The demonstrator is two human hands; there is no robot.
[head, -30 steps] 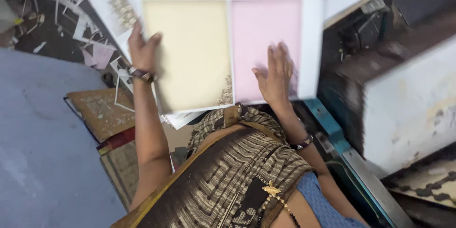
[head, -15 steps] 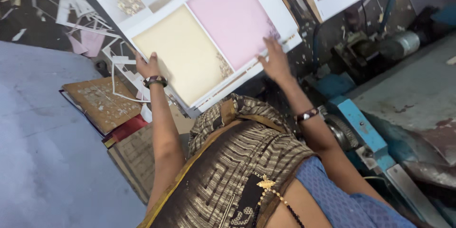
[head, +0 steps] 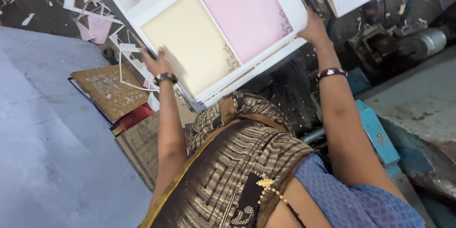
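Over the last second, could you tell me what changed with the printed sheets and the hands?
The stack of white sheets printed with cream and pink panels has turned clockwise and tilted. The right hand slid from the pink panel to the stack's right edge. The left hand stays on the cream panel's corner; the brown patterned cards lie unmoved.
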